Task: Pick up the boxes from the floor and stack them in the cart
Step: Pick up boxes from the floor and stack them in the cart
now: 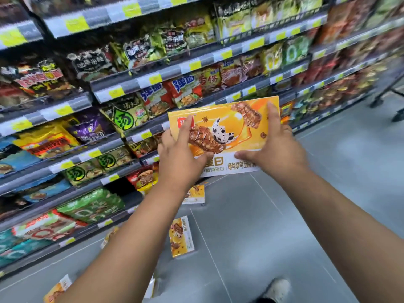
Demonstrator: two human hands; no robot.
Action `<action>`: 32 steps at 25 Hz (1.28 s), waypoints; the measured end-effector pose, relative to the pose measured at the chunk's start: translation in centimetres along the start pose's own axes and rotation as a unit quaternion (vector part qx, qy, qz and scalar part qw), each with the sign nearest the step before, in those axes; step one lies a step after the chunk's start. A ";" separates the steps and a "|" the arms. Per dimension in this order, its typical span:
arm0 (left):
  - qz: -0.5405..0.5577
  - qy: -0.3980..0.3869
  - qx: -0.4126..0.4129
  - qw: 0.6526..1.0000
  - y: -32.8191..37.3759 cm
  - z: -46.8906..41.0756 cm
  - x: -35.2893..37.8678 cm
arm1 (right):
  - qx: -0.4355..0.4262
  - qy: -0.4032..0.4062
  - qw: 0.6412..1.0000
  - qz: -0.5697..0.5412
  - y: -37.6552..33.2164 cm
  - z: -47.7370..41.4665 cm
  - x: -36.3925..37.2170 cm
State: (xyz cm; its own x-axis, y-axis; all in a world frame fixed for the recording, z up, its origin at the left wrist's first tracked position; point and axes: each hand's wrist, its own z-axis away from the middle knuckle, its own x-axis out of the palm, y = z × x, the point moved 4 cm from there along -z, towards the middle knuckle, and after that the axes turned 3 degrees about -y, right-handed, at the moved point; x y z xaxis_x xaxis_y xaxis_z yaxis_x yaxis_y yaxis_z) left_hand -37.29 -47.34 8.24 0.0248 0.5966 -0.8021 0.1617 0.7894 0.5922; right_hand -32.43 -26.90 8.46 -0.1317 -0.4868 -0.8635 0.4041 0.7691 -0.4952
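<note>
I hold a flat yellow snack box [231, 132] up in front of me with both hands. My left hand [181, 156] grips its lower left corner, thumb and a finger lying on the printed face. My right hand [277, 147] grips its right side, one finger stretched up the face and the thumb along the white bottom strip. More boxes of the same kind lie on the grey floor below: one [181, 236] in the middle, one [195, 194] behind my left forearm, one [58, 289] at the lower left. Part of a dark cart frame [387, 92] shows at the far right.
Tall store shelves [91, 101] packed with snack bags run along the left and back, close to the floor boxes. The grey floor aisle [328, 193] opens to the right. My shoe [278, 289] shows at the bottom edge.
</note>
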 end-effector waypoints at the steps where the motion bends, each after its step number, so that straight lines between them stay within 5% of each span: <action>1: 0.001 -0.007 0.011 1.000 2.0 -0.9 1.6 | 0.014 0.007 1.000 -0.001 2.0 -1.0 -1.1; 15: 0.014 -0.067 0.112 0.991 24.5 -13.7 19.7 | 0.105 0.066 0.992 -0.031 22.7 -15.8 -14.3; 32: 0.002 -0.185 0.295 0.937 48.0 -40.7 40.3 | 0.277 0.167 0.944 -0.068 39.5 -41.9 -25.0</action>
State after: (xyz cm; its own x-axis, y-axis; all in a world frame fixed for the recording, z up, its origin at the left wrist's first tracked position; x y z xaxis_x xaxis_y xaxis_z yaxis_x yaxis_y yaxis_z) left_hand -68.67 20.48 7.46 0.3499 0.4229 -0.8359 0.6752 0.5047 0.5380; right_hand -51.14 33.01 6.52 -0.4577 -0.3361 -0.8232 0.7618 0.3291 -0.5579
